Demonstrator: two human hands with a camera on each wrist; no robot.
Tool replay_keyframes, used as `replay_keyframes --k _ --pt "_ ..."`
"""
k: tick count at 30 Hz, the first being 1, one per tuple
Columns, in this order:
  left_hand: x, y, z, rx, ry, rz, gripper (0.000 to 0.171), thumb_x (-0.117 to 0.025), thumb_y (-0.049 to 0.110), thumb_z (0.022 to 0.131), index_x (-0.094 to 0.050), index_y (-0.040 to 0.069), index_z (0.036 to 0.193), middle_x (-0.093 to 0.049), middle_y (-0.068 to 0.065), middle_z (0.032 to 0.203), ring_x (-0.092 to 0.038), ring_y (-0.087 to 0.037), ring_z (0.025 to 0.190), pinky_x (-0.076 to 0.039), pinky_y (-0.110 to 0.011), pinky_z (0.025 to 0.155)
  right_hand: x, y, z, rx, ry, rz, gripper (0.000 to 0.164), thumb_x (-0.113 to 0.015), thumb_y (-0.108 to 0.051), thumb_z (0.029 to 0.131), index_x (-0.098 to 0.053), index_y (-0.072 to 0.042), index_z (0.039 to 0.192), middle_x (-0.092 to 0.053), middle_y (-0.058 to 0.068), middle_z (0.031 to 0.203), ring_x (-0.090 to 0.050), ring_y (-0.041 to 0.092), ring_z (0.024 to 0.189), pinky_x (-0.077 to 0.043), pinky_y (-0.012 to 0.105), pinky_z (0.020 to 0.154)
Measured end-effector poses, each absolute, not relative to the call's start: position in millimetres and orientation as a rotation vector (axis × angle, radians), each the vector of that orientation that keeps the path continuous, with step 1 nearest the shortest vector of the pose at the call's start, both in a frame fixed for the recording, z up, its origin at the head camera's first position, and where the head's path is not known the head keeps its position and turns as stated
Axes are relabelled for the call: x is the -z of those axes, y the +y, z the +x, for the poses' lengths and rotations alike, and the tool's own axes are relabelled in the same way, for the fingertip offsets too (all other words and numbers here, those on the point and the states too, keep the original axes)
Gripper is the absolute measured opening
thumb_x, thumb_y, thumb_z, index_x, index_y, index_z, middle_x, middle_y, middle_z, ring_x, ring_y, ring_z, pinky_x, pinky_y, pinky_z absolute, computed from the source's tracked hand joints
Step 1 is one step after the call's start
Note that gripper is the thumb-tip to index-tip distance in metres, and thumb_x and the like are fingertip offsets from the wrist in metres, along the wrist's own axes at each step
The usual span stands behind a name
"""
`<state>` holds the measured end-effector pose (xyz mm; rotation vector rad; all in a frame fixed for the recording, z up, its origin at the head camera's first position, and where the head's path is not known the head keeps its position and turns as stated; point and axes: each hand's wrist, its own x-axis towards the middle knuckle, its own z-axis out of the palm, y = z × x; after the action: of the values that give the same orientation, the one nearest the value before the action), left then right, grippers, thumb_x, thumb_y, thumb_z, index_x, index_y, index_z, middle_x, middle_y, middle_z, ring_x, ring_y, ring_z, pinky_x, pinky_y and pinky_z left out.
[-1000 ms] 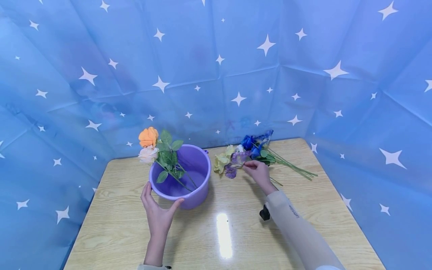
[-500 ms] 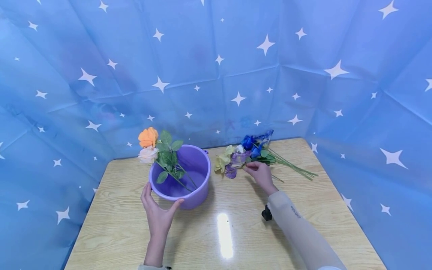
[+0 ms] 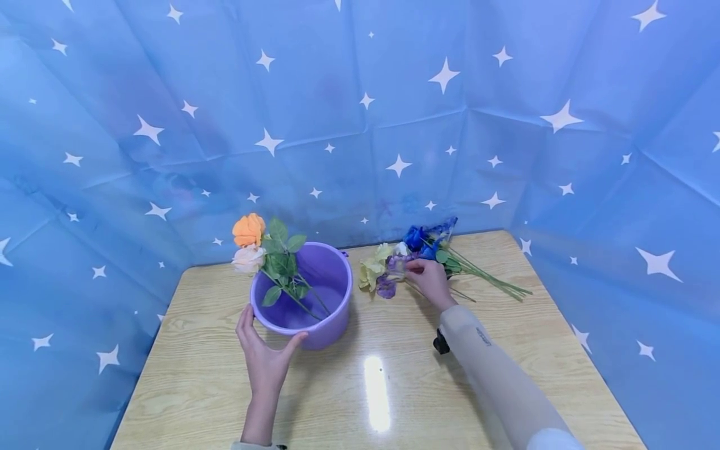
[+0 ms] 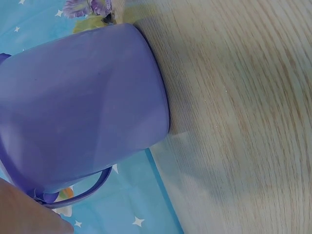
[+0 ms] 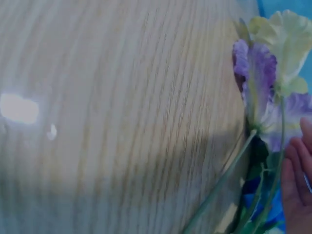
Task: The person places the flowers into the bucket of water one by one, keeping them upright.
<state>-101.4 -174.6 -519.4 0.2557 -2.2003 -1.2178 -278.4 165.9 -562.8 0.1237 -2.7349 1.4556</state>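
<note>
The purple flower (image 3: 387,286) lies on the table (image 3: 208,381), right of the bucket (image 3: 325,335), and the right hand (image 3: 430,282) covers part of it. From the right wrist, the fingers are cut off at the edge beside its petals; whether they pinch anything, I cannot tell. The left hand (image 3: 263,359) grips the bucket by its near left side, thumb at the front and fingers round the rim; the left wrist view shows only a blurred corner of that hand.

The bucket looks like smooth plastic, round and upright, with a curved handle (image 4: 94,189) hanging at its side. The purple petals are thin and ruffled. A yellow flower (image 3: 370,270) with crinkled petals touches it on the left.

In the bucket lean 2 stems with green leaves (image 3: 279,262); their blooms, 1 orange rose (image 3: 249,230) and 1 pale pink rose (image 3: 248,258), overhang the rim. Behind the right hand, blue flowers (image 3: 415,237) lie bunched, their green stems (image 3: 495,280) pointing right. The grey sleeve (image 3: 500,375) crosses the table's right half, a black object (image 3: 441,342) under its cuff. A creased blue backdrop (image 3: 315,94) with white stars surrounds the wood-grained table.
</note>
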Motion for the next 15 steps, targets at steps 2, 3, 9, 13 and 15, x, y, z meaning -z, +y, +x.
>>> replay_keyframes --k 2,3,9,13,15 --pt "519 -174 -101 1.217 -2.201 0.254 0.124 -0.097 0.025 0.055 -0.026 -0.001 0.154 -0.029 -0.022 0.155 -0.033 -0.04 0.143 -0.031 -0.063 0.119 563 165 -282 -1.417 -2.766 0.143 0.02 -0.072 -0.013 0.091 -0.075 -0.008 0.111 -0.075 0.012 0.107 -0.07 0.026 0.095 -0.062 0.042 0.081" --pt "519 -174 -101 1.217 -2.202 0.253 0.124 -0.097 0.025 0.055 -0.026 0.0 0.154 -0.029 -0.022 0.155 -0.033 -0.04 0.143 -0.031 -0.063 0.12 563 165 -284 -1.4 -2.782 0.157 0.02 -0.072 -0.012 0.091 -0.076 -0.008 0.11 -0.075 0.012 0.107 -0.07 0.026 0.095 -0.062 0.041 0.08" --pt "520 -174 -101 1.211 -2.206 0.249 0.125 -0.097 0.026 0.055 -0.026 0.0 0.154 -0.029 -0.022 0.155 -0.033 -0.04 0.143 -0.031 -0.062 0.12 568 164 -289 -1.307 -2.837 0.22 0.014 -0.072 -0.011 0.091 -0.078 -0.009 0.103 -0.076 0.011 0.103 -0.071 0.025 0.09 -0.062 0.038 0.074" --pt "520 -174 -102 1.208 -2.202 0.245 0.125 -0.097 0.026 0.055 -0.026 0.0 0.154 -0.029 -0.022 0.154 -0.032 -0.039 0.143 -0.031 -0.062 0.12 570 162 -291 -1.286 -2.845 0.233 0.012 -0.072 -0.01 0.09 -0.079 -0.009 0.1 -0.077 0.01 0.101 -0.071 0.024 0.088 -0.062 0.037 0.072" --pt "520 -174 -102 1.208 -2.204 0.248 0.125 -0.097 0.026 0.055 -0.026 0.0 0.154 -0.029 -0.021 0.155 -0.032 -0.039 0.143 -0.032 -0.062 0.119 569 161 -291 -1.282 -2.851 0.233 0.012 -0.072 -0.01 0.091 -0.079 -0.009 0.099 -0.077 0.01 0.1 -0.071 0.024 0.087 -0.062 0.037 0.071"
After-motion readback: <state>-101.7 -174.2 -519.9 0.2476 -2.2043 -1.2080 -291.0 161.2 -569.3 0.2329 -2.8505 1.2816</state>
